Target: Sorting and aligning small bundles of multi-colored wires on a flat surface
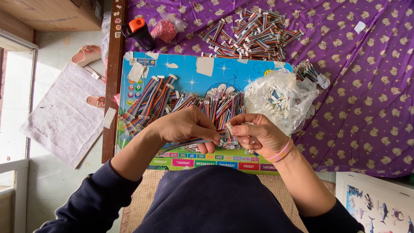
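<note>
So the whole right side is covered by a purple patterned cloth (366, 99), and on top of it a blue children's board (189, 73) is laid out as a work surface. A big heap of multicoloured ribbon cables (248, 32) is piled on the cloth above the board, well apart from the hands. On the board itself, more loose cables (151, 101) are spread in a band across the middle, and a clear plastic bag of small white connectors (280, 99) is slumped at the board's right edge. A black bottle with an orange cap (139, 31) is seen near the top left corner, just beside a small bag of red bits (164, 29).

Right in the centre, one rainbow ribbon cable (189, 142) is pinched in the left hand (185, 127), fingers closed around it. Its end is met by the right hand (258, 133), where a small white connector (228, 128) is gripped between thumb and fingertips, touching the cable's tip. A pink wristband (281, 153) is worn on the right wrist.
</note>
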